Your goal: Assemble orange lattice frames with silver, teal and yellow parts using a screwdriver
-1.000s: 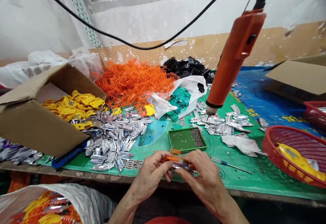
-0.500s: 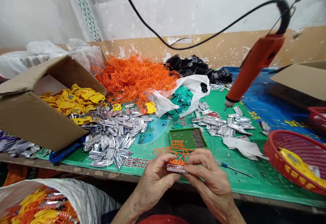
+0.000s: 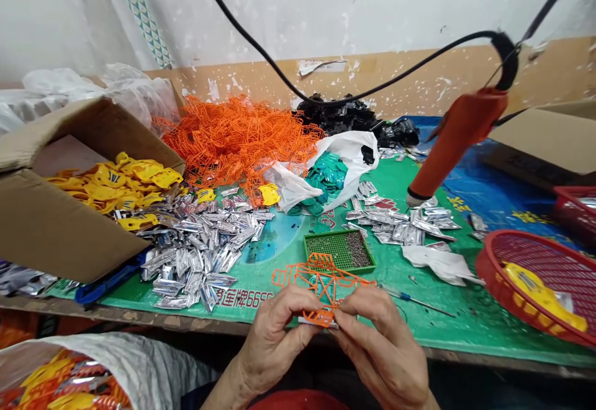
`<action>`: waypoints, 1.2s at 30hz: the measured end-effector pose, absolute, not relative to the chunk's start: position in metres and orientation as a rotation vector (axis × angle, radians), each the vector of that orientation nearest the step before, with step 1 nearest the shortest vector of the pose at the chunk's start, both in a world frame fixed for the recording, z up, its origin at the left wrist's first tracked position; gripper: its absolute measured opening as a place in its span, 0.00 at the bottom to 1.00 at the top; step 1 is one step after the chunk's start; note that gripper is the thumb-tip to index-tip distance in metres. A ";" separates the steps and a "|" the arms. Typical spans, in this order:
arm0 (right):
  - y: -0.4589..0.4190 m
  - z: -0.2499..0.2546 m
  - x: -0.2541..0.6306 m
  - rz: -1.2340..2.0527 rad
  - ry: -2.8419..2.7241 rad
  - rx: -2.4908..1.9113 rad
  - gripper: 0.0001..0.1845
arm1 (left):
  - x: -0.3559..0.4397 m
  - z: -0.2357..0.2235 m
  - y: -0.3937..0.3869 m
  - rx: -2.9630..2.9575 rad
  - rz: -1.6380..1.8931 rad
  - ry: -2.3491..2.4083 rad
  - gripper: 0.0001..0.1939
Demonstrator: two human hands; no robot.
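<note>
Between my two hands, near the table's front edge, is an orange plastic frame (image 3: 321, 282) with thin open bars. Its near end lies over a silvery piece (image 3: 307, 320), of which only a narrow edge shows. My left hand (image 3: 275, 329) pinches the near left end with thumb and forefinger. At the right of that same end, my right hand (image 3: 382, 329) has its fingertips closed on the frame; its lower fingers are curled. Just beyond the frame sits a green tray (image 3: 372, 267) with small metal screws (image 3: 356, 247) heaped at its right side.
Silvery pieces (image 3: 195, 261) lie heaped left, others (image 3: 405, 227) right. Behind are an orange frame pile (image 3: 237, 136) and teal parts (image 3: 326, 177). An orange electric screwdriver (image 3: 459, 140) hangs at right above a red basket (image 3: 493, 255). A cardboard box (image 3: 60, 230) holds yellow parts. A screwdriver (image 3: 419, 301) lies right.
The orange frame has tipped so more of its top shows, and its near end now covers most of the silvery piece. Both hands keep their grip. The whole view has shifted slightly.
</note>
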State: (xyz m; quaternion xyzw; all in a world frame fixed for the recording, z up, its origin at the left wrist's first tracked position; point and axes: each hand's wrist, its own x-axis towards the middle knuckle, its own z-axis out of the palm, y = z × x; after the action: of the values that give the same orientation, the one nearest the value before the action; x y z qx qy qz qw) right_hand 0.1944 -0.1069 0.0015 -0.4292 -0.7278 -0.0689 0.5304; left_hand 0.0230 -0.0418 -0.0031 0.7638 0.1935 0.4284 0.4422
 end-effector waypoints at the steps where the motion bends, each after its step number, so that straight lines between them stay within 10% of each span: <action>1: -0.107 0.002 0.194 -0.167 -1.736 -1.027 0.11 | 0.023 -0.003 -0.041 1.927 1.067 0.472 0.08; 36: -0.106 -0.015 0.201 -0.258 -1.711 -1.150 0.10 | 0.025 -0.008 -0.046 2.130 1.247 0.631 0.19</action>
State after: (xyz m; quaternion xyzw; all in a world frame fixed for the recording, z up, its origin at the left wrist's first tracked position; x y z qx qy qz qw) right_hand 0.2012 -0.1060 -0.0151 -0.4770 -0.7096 -0.1071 0.5074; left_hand 0.0251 -0.0456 -0.0081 0.7994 0.2367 0.4681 0.2928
